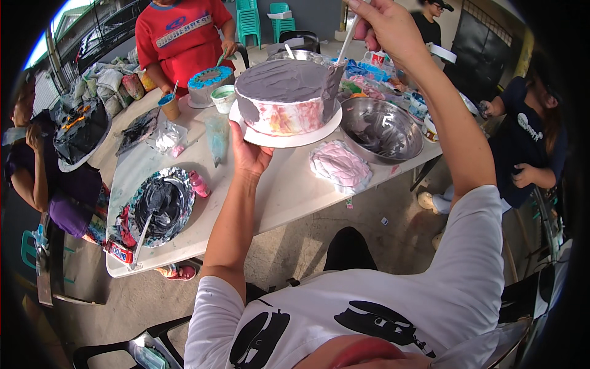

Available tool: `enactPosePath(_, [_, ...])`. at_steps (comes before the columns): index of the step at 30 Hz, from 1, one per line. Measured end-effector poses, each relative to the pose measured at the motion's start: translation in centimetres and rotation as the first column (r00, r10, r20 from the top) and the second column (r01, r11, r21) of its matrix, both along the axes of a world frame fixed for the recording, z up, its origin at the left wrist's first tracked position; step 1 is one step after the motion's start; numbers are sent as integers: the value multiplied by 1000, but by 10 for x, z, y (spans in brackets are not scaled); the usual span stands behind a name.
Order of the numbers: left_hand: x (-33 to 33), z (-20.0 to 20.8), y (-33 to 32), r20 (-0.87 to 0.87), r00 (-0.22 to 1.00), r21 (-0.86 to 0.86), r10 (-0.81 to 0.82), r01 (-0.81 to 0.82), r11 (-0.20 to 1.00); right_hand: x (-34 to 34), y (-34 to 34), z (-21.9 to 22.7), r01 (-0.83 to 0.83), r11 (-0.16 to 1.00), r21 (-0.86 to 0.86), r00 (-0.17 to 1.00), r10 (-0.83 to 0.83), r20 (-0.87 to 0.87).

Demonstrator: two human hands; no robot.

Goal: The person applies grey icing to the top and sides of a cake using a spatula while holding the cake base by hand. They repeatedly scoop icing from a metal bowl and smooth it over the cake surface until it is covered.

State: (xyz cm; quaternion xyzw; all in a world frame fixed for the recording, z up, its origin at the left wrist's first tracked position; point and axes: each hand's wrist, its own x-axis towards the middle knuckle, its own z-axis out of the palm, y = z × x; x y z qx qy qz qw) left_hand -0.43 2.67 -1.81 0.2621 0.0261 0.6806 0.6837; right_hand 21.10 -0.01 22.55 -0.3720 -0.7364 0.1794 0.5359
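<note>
A round cake (286, 83) rests on a white cake board (289, 140), raised above the table. Grey icing covers its top and parts of its side; the front still shows white with pink and yellow smears. Beneath the board's left part, my left hand (251, 150) supports it, some fingers hidden under it. High at the upper right, my right hand (386, 29) grips the upper end of a pale spatula (348, 42). The spatula's lower end is against the grey icing at the cake's right edge.
On the white table (279, 200) stand a metal bowl (402, 132) smeared grey, a bowl of black icing (161, 203), a folded pink-white cloth (340, 165) and a piping bag (217, 138). A person in red (181, 43) works at a blue-topped cake (209, 79); others stand at both sides.
</note>
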Motion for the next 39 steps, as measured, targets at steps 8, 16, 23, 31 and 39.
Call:
enactPosePath(8, [-7, -7, 3, 28, 1000, -3, -5, 5, 1000, 35, -12, 4, -86, 996, -7, 974, 83, -212])
enactPosePath(16, [-3, -7, 7, 93, 994, -41, 52, -49, 998, 53, 13, -37, -156, 986, 65, 969, 165, -184])
enactPosePath(23, [0, -8, 7, 63, 996, -36, 60, -58, 998, 26, 21, -47, -71, 995, 71, 997, 73, -16])
enactPosePath(31, [5, -3, 1, -45, 998, -30, 42, -44, 999, 16, 11, -29, -61, 996, 64, 996, 57, 63])
enactPosePath(39, [-2, -10, 8, 0, 998, -18, 57, -57, 998, 50, -20, -16, -238, 966, 98, 962, 248, -110])
